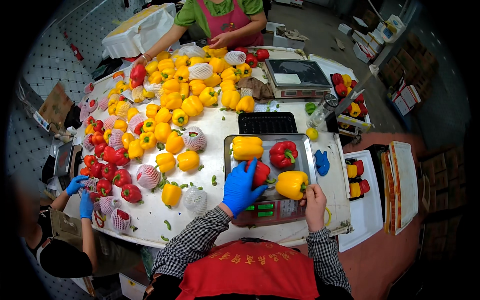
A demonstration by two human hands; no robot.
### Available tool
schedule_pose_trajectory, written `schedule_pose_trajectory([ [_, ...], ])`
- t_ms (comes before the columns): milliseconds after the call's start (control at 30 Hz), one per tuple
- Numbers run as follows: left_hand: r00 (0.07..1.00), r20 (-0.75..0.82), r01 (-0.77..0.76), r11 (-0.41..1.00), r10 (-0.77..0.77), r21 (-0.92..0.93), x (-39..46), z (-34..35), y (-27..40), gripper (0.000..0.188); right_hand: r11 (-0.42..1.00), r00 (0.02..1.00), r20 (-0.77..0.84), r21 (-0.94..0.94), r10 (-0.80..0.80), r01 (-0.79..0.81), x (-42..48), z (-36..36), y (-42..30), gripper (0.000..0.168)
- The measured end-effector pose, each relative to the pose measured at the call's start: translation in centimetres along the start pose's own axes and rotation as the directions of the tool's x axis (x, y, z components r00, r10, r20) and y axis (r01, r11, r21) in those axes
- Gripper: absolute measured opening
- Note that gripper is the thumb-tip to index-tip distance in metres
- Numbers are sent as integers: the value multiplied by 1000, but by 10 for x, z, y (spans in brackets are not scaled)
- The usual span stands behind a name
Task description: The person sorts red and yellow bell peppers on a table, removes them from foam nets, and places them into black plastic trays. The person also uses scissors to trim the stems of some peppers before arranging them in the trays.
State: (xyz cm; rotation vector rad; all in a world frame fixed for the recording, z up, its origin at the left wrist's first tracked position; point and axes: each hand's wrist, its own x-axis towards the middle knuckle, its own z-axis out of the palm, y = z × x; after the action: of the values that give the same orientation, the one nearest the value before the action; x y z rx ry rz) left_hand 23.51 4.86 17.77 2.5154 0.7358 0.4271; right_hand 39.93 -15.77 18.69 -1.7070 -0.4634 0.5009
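My left hand (242, 187), in a blue glove, rests with its fingers around the left side of a red bell pepper (259, 174) on the metal pan (313, 165) of a digital scale (277, 213). My bare right hand (314, 204) touches the stem end of a yellow bell pepper (290, 185) at the pan's front right, fingertips closed at its stem. Behind them on the pan lie another yellow pepper (247, 147) and another red one (283, 154). A black plastic tray (267, 123) sits just behind the pan.
Many yellow and red peppers (171, 100) cover the table's left and back, some in foam nets. A co-worker in a pink apron (232, 22) stands across; another's blue-gloved hands (86, 204) are at left. A second scale (296, 77), a glass jar (323, 110) and a blue glove (322, 162) lie right.
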Motion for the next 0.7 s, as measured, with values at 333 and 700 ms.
schedule_pose_trajectory([
  [333,1000,4,-5,995,5,-104,-4,3,-5,88,928,971,29,-290,-236,234,12,2,-11,14],
  [700,997,-54,-73,977,64,-199,-26,1,-28,89,874,936,103,-337,-336,351,16,21,-42,20],
])
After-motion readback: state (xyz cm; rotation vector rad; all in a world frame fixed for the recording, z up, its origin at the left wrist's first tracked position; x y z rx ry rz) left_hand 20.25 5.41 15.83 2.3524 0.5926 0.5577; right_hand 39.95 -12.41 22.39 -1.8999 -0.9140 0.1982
